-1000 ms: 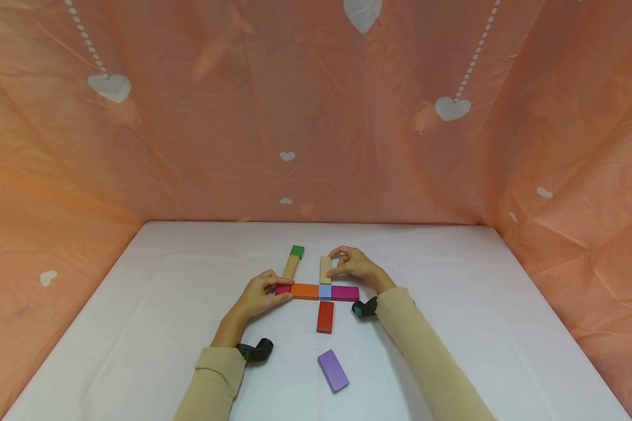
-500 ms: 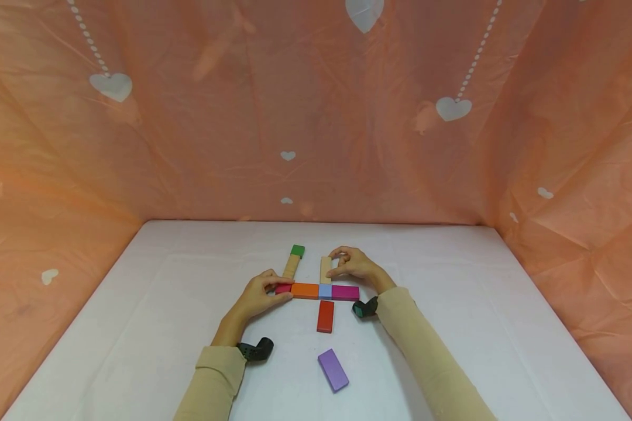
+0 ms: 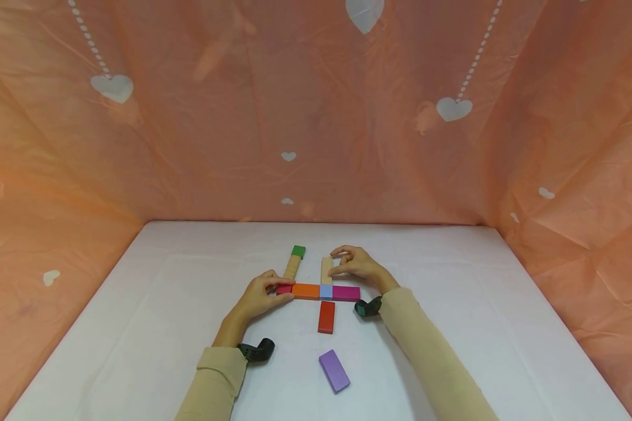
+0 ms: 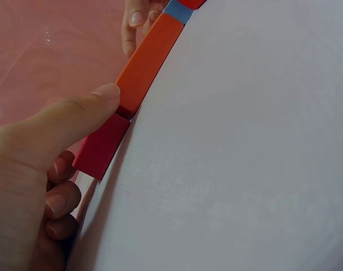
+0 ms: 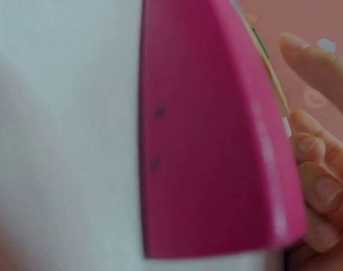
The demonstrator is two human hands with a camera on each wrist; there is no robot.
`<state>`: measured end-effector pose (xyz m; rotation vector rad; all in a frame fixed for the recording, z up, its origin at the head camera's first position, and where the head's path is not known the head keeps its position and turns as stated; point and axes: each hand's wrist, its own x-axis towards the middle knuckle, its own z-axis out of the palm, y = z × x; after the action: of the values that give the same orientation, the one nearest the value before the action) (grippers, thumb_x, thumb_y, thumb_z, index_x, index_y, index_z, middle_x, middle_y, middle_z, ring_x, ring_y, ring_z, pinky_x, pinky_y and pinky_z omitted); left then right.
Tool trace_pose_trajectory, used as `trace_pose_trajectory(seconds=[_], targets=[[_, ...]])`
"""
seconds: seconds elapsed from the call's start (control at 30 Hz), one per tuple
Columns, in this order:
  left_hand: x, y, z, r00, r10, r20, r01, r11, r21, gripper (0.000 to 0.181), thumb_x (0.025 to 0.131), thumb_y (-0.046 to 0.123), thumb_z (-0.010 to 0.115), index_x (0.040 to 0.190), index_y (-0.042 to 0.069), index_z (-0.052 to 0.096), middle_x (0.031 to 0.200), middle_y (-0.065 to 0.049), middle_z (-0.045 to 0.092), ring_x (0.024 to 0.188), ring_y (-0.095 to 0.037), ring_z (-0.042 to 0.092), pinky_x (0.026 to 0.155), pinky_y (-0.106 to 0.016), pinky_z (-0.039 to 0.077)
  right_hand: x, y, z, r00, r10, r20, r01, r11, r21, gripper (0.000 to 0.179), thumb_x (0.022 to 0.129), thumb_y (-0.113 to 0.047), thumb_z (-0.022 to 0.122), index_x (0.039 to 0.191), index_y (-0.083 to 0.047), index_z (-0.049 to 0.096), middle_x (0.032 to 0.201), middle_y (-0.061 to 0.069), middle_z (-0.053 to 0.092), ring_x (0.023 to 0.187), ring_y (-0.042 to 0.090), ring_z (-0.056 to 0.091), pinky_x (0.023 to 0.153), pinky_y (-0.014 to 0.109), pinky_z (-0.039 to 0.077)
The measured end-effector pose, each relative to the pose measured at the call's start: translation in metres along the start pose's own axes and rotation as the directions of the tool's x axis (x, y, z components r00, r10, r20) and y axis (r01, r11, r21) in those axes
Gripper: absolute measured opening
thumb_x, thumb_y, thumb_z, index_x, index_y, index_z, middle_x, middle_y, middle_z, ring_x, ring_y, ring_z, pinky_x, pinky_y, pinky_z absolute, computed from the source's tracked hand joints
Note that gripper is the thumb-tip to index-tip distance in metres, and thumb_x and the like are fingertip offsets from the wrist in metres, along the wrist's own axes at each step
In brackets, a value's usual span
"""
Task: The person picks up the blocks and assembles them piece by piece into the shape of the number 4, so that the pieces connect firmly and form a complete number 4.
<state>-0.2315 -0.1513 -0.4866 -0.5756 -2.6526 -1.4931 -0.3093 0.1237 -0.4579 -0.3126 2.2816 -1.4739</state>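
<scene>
Small colored blocks lie on the white table. My left hand pinches a crimson block at the row's left end; its thumb lies across the joint with an orange block. A light blue block and a magenta block continue the row. My right hand holds a plain wooden block standing off the row's far side, thumb and forefinger along its right edge. In the right wrist view the magenta block fills the middle, partly hiding the wooden one.
A wooden piece with a green block at its tip slants away behind the row's left end. A red block lies just in front of the light blue one. Nearer me is a purple block. Orange sheeting encloses the table.
My right wrist has shifted slightly to the right, its fingertips staying at the wooden block. The left hand and the blocks look unchanged.
</scene>
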Motion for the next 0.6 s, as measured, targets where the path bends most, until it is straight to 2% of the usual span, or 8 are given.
trace_pose_trajectory(seconds=[0.27, 0.6], targets=[[0.000, -0.002, 0.001, 1.000, 0.001, -0.013, -0.002, 1.000, -0.023, 0.029, 0.077, 0.014, 0.080, 0.103, 0.004, 0.075, 0.077, -0.009, 0.051, 0.073, -0.006, 0.037, 0.064, -0.016, 0.031, -0.005, 0.002, -0.002, 1.000, -0.020, -0.011, 0.021, 0.999, 0.039, 0.050, 0.081, -0.010, 0.076, 0.125, 0.000, 0.055, 0.062, -0.006, 0.045, 0.063, 0.011, 0.041, 0.063, 0.021, 0.036], [0.000, 0.000, 0.001, 1.000, -0.008, -0.005, 0.008, 1.000, 0.022, 0.029, 0.078, 0.015, 0.080, 0.104, 0.007, 0.075, 0.078, -0.006, 0.051, 0.075, -0.005, 0.038, 0.066, -0.017, 0.032, -0.020, -0.001, -0.002, 0.993, -0.116, -0.036, 0.114, 0.992, -0.048, 0.043, 0.084, -0.012, 0.071, 0.122, 0.002, 0.057, 0.066, -0.004, 0.048, 0.065, 0.013, 0.045, 0.063, 0.022, 0.039]])
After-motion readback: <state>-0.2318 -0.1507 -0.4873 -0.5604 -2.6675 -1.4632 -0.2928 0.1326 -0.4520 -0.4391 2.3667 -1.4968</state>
